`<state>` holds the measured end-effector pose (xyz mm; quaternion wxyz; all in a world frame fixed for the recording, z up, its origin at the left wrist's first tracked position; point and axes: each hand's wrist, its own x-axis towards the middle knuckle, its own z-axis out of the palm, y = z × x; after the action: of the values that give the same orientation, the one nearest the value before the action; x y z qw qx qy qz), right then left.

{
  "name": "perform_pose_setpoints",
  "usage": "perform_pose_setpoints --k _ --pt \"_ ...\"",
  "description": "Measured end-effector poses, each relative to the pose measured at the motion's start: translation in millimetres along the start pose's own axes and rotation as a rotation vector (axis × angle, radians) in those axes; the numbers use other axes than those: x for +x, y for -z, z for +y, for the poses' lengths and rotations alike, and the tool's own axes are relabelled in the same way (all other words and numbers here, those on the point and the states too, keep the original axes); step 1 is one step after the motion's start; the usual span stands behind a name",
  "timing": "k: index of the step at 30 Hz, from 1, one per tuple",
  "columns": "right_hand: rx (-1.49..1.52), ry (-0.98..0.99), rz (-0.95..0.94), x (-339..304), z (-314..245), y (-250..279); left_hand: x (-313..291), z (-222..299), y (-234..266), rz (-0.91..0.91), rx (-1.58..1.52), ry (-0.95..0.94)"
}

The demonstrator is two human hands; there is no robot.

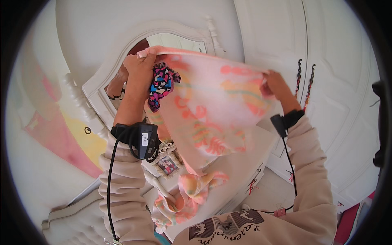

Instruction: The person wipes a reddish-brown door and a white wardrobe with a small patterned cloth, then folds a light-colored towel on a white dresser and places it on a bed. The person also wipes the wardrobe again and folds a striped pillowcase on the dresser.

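Note:
Stretched between my hands in front of the mirror hangs a pale pink and white fleecy cloth (212,98) with orange and rainbow prints; whether it is a garment cannot be told. My left hand (141,63) grips its upper left corner, fingers closed. At the right, my right hand (274,85) is closed on the other edge, slightly blurred. A small dark ruffled cloth (162,85) with hearts and stars hangs beside my left hand; what holds it is hidden. Lower down, a matching pink printed garment (192,196) lies crumpled on the white dresser (241,163).
Behind the cloth stands a white-framed mirror (100,83). A framed photo (168,164) is on the dresser, left of the middle. White cabinet doors (339,110) with tasselled handles rise at the right. A tufted headboard (77,222) is at lower left. Cables run along both forearms.

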<state>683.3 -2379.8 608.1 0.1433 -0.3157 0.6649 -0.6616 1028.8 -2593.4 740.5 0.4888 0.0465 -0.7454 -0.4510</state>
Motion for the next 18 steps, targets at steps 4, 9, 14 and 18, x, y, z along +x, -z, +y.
perform_pose_setpoints --k 4,9,14,18 --pt "0.261 0.148 -0.002 19 -75 -16 18 26 7 0.111 0.103 -0.012" --pt "0.33 0.394 -0.028 61 -117 -45 58 49 26 0.18 0.28 -0.178" --pt "0.317 0.517 -0.152 107 -139 -69 97 56 40 0.32 0.458 -0.222" --pt "0.29 0.563 -0.242 145 -156 -88 116 52 45 0.51 0.569 -0.249"
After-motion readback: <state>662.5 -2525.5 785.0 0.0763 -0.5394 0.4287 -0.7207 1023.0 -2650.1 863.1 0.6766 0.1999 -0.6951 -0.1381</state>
